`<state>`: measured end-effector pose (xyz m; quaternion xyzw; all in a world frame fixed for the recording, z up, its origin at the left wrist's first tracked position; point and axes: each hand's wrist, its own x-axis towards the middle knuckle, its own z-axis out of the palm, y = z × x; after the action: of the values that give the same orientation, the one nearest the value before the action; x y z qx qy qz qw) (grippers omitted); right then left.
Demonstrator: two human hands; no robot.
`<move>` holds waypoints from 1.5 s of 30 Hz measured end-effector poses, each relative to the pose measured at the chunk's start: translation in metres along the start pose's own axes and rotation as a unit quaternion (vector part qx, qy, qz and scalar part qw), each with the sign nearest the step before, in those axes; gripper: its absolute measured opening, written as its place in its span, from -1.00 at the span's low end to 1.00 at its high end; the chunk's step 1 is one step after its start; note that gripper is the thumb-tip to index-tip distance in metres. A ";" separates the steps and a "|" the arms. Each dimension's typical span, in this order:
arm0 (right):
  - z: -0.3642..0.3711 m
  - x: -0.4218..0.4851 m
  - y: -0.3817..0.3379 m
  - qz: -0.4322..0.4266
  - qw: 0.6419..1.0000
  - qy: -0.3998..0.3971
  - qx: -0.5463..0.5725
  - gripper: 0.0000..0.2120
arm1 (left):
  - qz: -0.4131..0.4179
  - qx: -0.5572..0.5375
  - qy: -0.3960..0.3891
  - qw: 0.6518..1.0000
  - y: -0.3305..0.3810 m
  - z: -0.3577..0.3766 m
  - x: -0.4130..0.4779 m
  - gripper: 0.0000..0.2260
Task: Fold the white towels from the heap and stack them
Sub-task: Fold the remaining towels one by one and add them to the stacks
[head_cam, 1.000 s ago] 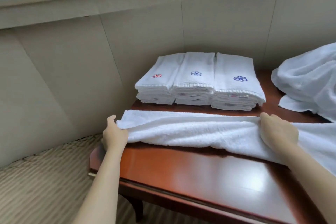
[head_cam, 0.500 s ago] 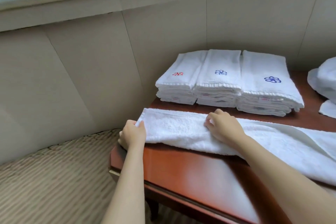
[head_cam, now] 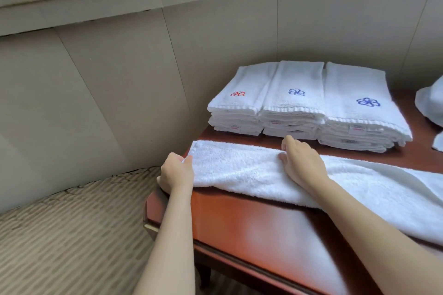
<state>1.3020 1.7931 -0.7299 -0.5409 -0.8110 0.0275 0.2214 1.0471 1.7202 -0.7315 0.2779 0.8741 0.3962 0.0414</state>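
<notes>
A long white towel [head_cam: 244, 170], folded lengthwise into a strip, lies across the red-brown wooden table [head_cam: 251, 230]. My left hand [head_cam: 176, 173] grips its left end at the table's corner, fingers curled round the edge. My right hand [head_cam: 302, 163] lies on top of the strip about a third of the way along, fingers bent and pinching the cloth at the far edge. Behind them stand three stacks of folded white towels [head_cam: 302, 103], one with a red emblem and two with blue emblems. The heap of unfolded towels [head_cam: 431, 103] shows at the right edge.
Beige wall panels [head_cam: 119, 91] close off the back and left, with a window sill above. Striped carpet [head_cam: 72, 235] covers the floor left of the table. The table's near edge runs diagonally toward the lower right.
My right hand slid left along the strip from its right part to near the left third. The view swung left, so the stacks and heap now sit further right.
</notes>
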 end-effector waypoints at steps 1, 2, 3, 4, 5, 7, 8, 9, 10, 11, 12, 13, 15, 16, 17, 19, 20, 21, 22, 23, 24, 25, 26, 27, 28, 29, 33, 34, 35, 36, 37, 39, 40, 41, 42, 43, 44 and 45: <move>0.000 -0.002 0.002 0.005 1.000 0.004 0.027 -0.82 | -0.005 -0.005 0.005 1.000 0.000 0.000 0.001 -0.80; -0.001 -0.004 0.003 0.007 0.999 0.010 0.048 -0.75 | -0.008 -0.012 0.011 1.000 0.000 -0.001 0.001 -0.80; -0.001 -0.006 0.004 0.006 0.998 0.017 0.055 -0.71 | -0.010 -0.018 0.018 1.000 0.001 -0.001 0.000 -0.80; -0.002 -0.008 0.005 0.000 0.999 0.024 0.045 -0.69 | -0.012 -0.021 0.025 0.999 0.001 -0.001 0.000 -0.80; -0.001 -0.009 0.006 -0.004 0.999 0.029 0.024 -0.69 | -0.014 -0.022 0.031 0.999 0.001 -0.002 -0.001 -0.80; -0.001 -0.012 0.009 0.000 0.999 0.029 -0.017 -0.72 | -0.015 -0.014 0.032 0.999 0.003 -0.003 -0.003 -0.81; -0.002 -0.013 0.010 0.005 0.999 0.018 -0.030 -0.76 | -0.013 -0.004 0.028 1.000 0.004 -0.003 -0.003 -0.81; -0.003 -0.015 0.013 0.004 0.999 -0.002 -0.034 -0.76 | -0.010 0.010 0.025 1.000 0.004 -0.003 -0.003 -0.81; -0.004 -0.018 0.018 -0.006 0.999 -0.026 -0.031 -0.72 | -0.006 0.029 0.025 0.999 0.005 -0.003 -0.002 -0.80; -0.005 -0.021 0.023 -0.024 0.998 -0.053 -0.026 -0.67 | 0.001 0.056 0.028 0.998 0.006 -0.003 -0.002 -0.79; -0.007 -0.025 0.029 -0.043 0.996 -0.078 -0.025 -0.62 | 0.009 0.088 0.034 0.996 0.008 -0.004 -0.002 -0.78; -0.011 -0.031 0.035 -0.058 0.993 -0.098 -0.028 -0.58 | 0.019 0.119 0.040 0.992 0.011 -0.004 -0.002 -0.76; -0.021 -0.044 0.050 -0.068 0.989 -0.125 -0.040 -0.52 | 0.051 0.156 0.042 0.985 0.020 -0.005 -0.008 -0.79; -0.026 -0.051 0.058 -0.067 0.988 -0.134 -0.044 -0.51 | 0.070 0.159 0.031 0.984 0.026 -0.004 -0.013 -0.80; -0.033 -0.060 0.066 -0.064 0.987 -0.141 -0.046 -0.51 | 0.089 0.153 0.013 0.984 0.034 -0.001 -0.021 -0.81; -0.047 -0.080 0.082 -0.054 0.987 -0.144 -0.053 -0.52 | 0.124 0.142 -0.039 0.981 0.054 0.008 -0.041 -0.78; -0.054 -0.091 0.089 -0.047 0.988 -0.138 -0.060 -0.53 | 0.145 0.148 -0.069 0.976 0.066 0.014 -0.054 -0.77; -0.062 -0.101 0.094 -0.037 0.989 -0.130 -0.067 -0.54 | 0.167 0.153 -0.104 0.968 0.078 0.021 -0.069 -0.75; -0.069 -0.110 0.099 -0.022 0.989 -0.124 -0.075 -0.55 | 0.189 0.151 -0.144 0.960 0.088 0.029 -0.084 -0.73; -0.077 -0.118 0.103 -0.002 0.989 -0.121 -0.082 -0.56 | 0.212 0.142 -0.188 0.949 0.099 0.036 -0.101 -0.72; -0.084 -0.125 0.107 0.021 0.988 -0.121 -0.091 -0.58 | 0.240 0.133 -0.232 0.933 0.109 0.044 -0.118 -0.72; -0.091 -0.130 0.110 0.048 0.986 -0.125 -0.100 -0.61 | 0.275 0.132 -0.270 0.913 0.117 0.052 -0.135 -0.71; -0.099 -0.135 0.113 0.080 0.982 -0.133 -0.108 -0.63 | 0.313 0.141 -0.300 0.890 0.124 0.060 -0.152 -0.70; -0.107 -0.140 0.117 0.115 0.977 -0.138 -0.112 -0.64 | 0.348 0.159 -0.321 0.866 0.131 0.067 -0.168 -0.69; -0.114 -0.146 0.122 0.151 0.972 -0.141 -0.114 -0.63 | 0.377 0.179 -0.334 0.845 0.138 0.073 -0.182 -0.66; -0.121 -0.152 0.129 0.184 0.965 -0.142 -0.119 -0.61 | 0.398 0.197 -0.343 0.828 0.144 0.079 -0.195 -0.64; -0.143 -0.174 0.158 0.262 0.946 -0.107 -0.157 -0.60 | 0.438 0.234 -0.346 0.796 0.161 0.098 -0.231 -0.59; -0.145 -0.176 0.163 0.274 0.943 -0.095 -0.165 -0.60 | 0.441 0.240 -0.344 0.794 0.162 0.100 -0.235 -0.58; -0.149 -0.180 0.172 0.286 0.939 -0.082 -0.172 -0.62 | 0.444 0.243 -0.343 0.791 0.165 0.105 -0.243 -0.58; -0.148 -0.182 0.178 0.281 0.940 -0.067 -0.181 -0.66 | 0.445 0.246 -0.339 0.792 0.166 0.108 -0.247 -0.58; -0.145 -0.181 0.183 0.257 0.946 -0.052 -0.193 -0.69 | 0.442 0.250 -0.335 0.794 0.165 0.108 -0.247 -0.58; -0.146 -0.185 0.200 0.199 0.955 -0.011 -0.220 -0.71 | 0.442 0.248 -0.334 0.795 0.168 0.111 -0.255 -0.57; -0.148 -0.185 0.209 0.171 0.960 0.017 -0.219 -0.68 | 0.443 0.245 -0.331 0.796 0.169 0.113 -0.257 -0.57; -0.151 -0.185 0.217 0.153 0.964 0.049 -0.214 -0.65 | 0.445 0.241 -0.328 0.798 0.170 0.114 -0.258 -0.58; -0.154 -0.184 0.226 0.146 0.962 0.089 -0.214 -0.63 | 0.447 0.234 -0.326 0.799 0.171 0.114 -0.260 -0.58; -0.156 -0.182 0.232 0.153 0.957 0.104 -0.225 -0.61 | 0.450 0.229 -0.324 0.800 0.171 0.114 -0.261 -0.58; -0.157 -0.181 0.235 0.177 0.952 0.078 -0.237 -0.59 | 0.451 0.226 -0.324 0.800 0.171 0.114 -0.261 -0.58; -0.155 -0.181 0.238 0.208 0.946 0.046 -0.246 -0.56 | 0.452 0.226 -0.325 0.799 0.171 0.115 -0.261 -0.57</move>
<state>1.6252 1.7003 -0.7171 -0.7360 -0.6507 -0.1524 0.1080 1.3782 1.7530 -0.7259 0.7553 0.6493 0.0476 0.0755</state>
